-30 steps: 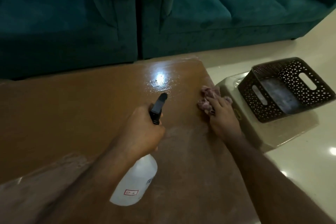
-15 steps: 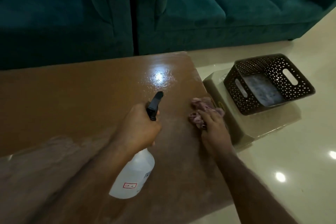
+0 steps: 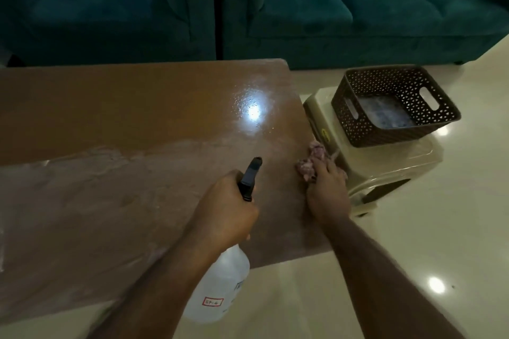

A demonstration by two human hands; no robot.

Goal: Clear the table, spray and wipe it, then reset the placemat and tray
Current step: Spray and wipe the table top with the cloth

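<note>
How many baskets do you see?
1. The dark brown basket sits on a beige stool right of the table. Others may lie outside the view.

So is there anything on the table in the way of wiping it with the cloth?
Nothing visible. The right hand presses the cloth at the table's right edge, and the tabletop to its left is bare. The left hand holds the spray bottle above the near edge.
</note>
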